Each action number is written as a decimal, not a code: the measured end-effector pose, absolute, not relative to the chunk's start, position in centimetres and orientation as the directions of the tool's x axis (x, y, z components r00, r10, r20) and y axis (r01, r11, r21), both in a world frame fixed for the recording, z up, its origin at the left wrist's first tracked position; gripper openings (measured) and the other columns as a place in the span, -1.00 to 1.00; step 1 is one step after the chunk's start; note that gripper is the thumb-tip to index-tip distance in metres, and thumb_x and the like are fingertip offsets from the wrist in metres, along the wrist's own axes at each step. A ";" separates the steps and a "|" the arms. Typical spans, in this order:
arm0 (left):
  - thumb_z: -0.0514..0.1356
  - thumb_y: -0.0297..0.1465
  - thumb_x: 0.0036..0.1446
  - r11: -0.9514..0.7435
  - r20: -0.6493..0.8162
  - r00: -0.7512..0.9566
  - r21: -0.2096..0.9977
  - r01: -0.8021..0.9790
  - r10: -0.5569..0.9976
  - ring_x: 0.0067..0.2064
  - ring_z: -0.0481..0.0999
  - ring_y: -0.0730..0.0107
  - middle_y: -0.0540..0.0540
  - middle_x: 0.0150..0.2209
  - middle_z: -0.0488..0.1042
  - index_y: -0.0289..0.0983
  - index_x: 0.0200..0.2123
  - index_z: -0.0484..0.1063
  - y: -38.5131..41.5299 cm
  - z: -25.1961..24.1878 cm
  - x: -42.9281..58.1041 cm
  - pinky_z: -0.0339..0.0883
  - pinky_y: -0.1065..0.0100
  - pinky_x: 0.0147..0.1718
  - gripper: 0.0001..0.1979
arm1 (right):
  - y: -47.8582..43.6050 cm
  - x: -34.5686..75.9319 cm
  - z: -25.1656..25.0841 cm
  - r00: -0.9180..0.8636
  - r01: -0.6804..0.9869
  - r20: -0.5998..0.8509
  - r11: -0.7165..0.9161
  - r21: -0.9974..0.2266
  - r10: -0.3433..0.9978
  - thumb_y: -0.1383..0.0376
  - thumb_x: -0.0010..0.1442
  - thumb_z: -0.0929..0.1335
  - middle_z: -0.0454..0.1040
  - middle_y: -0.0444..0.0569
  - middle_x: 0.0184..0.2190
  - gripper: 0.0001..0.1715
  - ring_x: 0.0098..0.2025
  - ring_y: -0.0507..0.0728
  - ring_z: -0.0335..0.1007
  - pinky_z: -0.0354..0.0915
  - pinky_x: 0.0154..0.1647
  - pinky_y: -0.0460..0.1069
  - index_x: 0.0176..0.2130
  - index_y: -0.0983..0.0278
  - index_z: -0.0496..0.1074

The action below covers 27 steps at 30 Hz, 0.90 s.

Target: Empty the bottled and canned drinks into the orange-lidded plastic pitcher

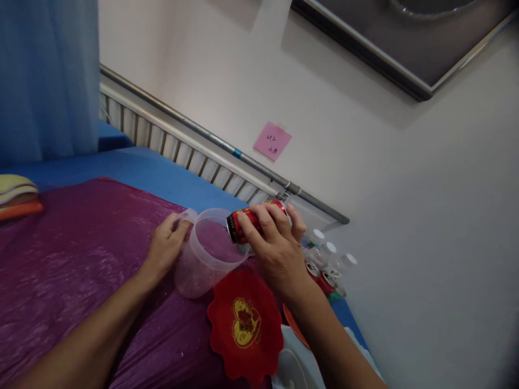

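Fingers of the left hand [168, 240] are wrapped around the handle [188, 215] of a translucent pitcher [194, 275], and the right hand [275, 248] is clamped around a red can [235, 228] from above. The can is tilted, its dark end lower than its red end and over the pitcher's mouth; whether it touches the rim cannot be told, nor whether anything runs out of it. The pitcher leans slightly on a purple plastic sheet [81, 270] spread over a blue bench [150, 167], toward the bench's far edge by the wall.

Just beside the pitcher, on its near side, lies a red scalloped mat [267, 329] with a yellow heart-shaped print. Beyond the right wrist, close to the bench's right edge, clear bottles [324, 253] with white caps stand behind two red cans [327, 281] with opened tops. An orange edge and a pale cloth-like thing [290, 351] show partly under the right forearm. At the bench's left side sits a folded yellow and orange thing [18, 192]. Past the far edge run a radiator [162, 141] and a metal pipe [194, 128], with a pink note [273, 141] on the wall above.
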<state>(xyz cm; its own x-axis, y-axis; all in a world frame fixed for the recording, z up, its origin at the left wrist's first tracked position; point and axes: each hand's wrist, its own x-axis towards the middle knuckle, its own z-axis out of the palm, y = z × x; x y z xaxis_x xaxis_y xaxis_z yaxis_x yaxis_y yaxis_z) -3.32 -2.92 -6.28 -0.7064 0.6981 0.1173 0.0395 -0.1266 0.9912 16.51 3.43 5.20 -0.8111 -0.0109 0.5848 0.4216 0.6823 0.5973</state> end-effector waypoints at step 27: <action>0.28 -0.06 0.00 -0.359 0.440 -0.796 0.884 0.301 0.415 0.21 0.36 0.01 -0.03 0.09 0.47 -0.07 -0.01 0.48 -6.2 -1.4 -2.2 0.17 -0.09 0.27 -0.53 | 2.6 18.4 5.4 -0.286 0.584 0.705 0.702 -0.408 0.649 0.31 -0.01 0.42 0.52 0.07 0.05 -0.29 0.08 0.34 0.41 0.24 0.17 0.28 0.15 0.24 0.36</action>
<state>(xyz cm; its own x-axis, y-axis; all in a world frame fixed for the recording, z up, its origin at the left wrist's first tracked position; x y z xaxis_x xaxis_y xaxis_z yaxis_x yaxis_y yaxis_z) -2.24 -6.25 -1.41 -0.7963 0.4152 0.4399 0.3010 -0.3589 0.8835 18.42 2.61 5.44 -0.2858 0.6485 0.7055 0.5842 0.7015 -0.4082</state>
